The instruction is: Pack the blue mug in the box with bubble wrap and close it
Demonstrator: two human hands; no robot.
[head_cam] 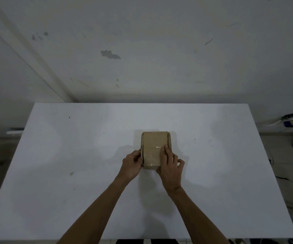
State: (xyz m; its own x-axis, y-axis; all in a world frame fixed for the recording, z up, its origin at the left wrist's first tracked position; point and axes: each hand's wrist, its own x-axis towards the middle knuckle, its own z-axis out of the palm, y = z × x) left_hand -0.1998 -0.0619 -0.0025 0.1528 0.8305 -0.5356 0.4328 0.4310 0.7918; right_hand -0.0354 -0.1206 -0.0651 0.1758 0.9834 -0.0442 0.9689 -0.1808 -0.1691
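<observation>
Mid-bench [72, 173]: closed box [153, 143]; left hand [131, 164] grips its left side, right hand [170, 166] flat, pressing lid.

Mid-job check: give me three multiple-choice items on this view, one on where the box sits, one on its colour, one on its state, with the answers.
1. Where is the box?
A. Near the middle of the white table
B. On the floor
C. At the table's far left corner

2. What colour is the box?
A. Blue
B. Brown cardboard
C. Red

3. How does the box's top stand?
A. Wide open, mug showing
B. Flaps folded down, fingers resting on them
C. Torn off

Answers:
1 A: the box stands on the tabletop roughly midway across, in front of the person.
2 B: its top and edges show plain brown cardboard with a glossy strip.
3 B: the top is flat, the right hand lies on it, the left hand holds the left side, and no mug is visible.
</observation>
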